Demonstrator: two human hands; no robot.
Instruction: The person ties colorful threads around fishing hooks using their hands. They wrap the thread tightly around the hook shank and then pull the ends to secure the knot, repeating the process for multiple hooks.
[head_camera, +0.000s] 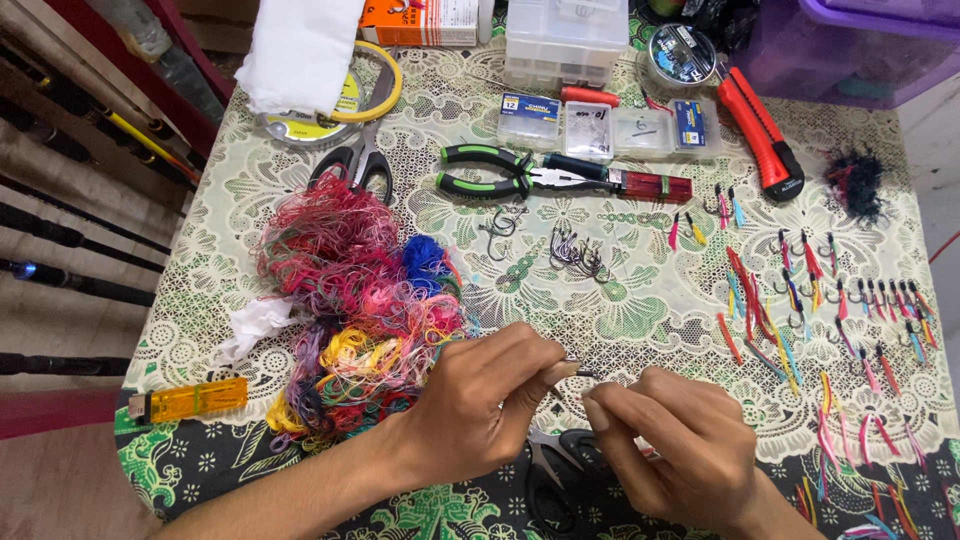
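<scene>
The left hand (480, 400) and the right hand (665, 440) meet fingertip to fingertip just in front of the tangle of coloured thread (360, 300), both pinched on a small dark hook (582, 373), thin and hard to make out between the fingers; held this close it seems steadied for fine work. Black-handled scissors (560, 470) lie under the wrists, within easy reach. The thread is a loose, frizzy heap of pink, yellow and blue strands. Right of it, bare metal hooks (575, 250) sit in a small cluster, and farther right finished hooks with bright tails (820, 300) are spread in rows. Behind it lie green-handled pliers (500, 172); to its left, an orange lighter (188, 400). All rest on a lacy patterned tablecloth (650, 310).
</scene>
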